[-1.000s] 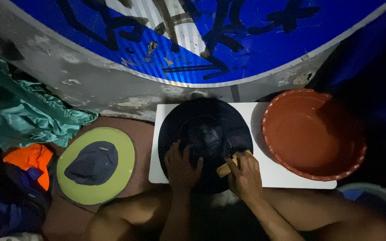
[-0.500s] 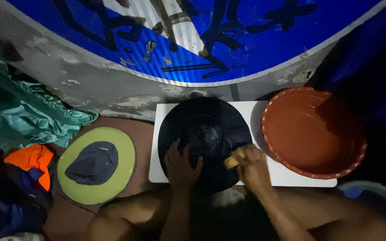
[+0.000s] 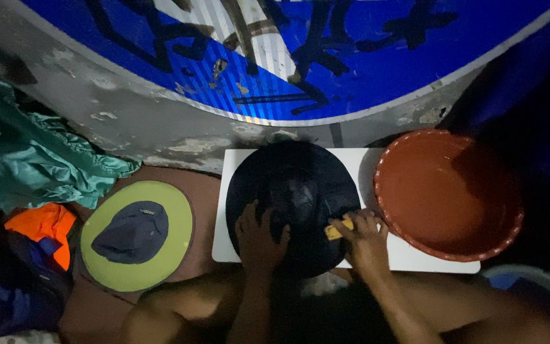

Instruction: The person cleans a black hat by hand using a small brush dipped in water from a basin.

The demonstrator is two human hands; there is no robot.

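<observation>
- A large round sign (image 3: 288,57) leans beyond both hands, past the dark hat they press: blue face, white striped patch near its middle, dark strokes across it, pale rim curving along its lower edge.

Both arms are bare from the 6 o'clock edge up to the hands, no sleeves, no gloves. The left hand (image 3: 259,236) and right hand (image 3: 365,237) show no rings, watch or bands. Bare knees fill the 6 o'clock area
</observation>
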